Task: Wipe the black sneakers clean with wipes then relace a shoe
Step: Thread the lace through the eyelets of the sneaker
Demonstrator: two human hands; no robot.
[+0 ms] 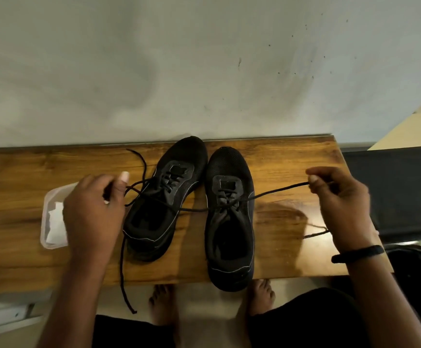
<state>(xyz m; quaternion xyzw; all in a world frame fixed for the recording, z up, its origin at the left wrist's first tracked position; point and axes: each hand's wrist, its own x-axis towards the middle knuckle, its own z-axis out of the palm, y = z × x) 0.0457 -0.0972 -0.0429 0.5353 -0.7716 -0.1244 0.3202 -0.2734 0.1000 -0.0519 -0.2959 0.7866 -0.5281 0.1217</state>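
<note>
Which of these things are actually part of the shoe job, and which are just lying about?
In the job: right sneaker, left sneaker, the lace pinched by left hand and right hand, tub of wipes.

Just there: wristband, wooden table underneath, dark furniture beside it.

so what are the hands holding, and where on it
The lace of the right-side sneaker: the left hand and right hand each pinch one free length of it.
</note>
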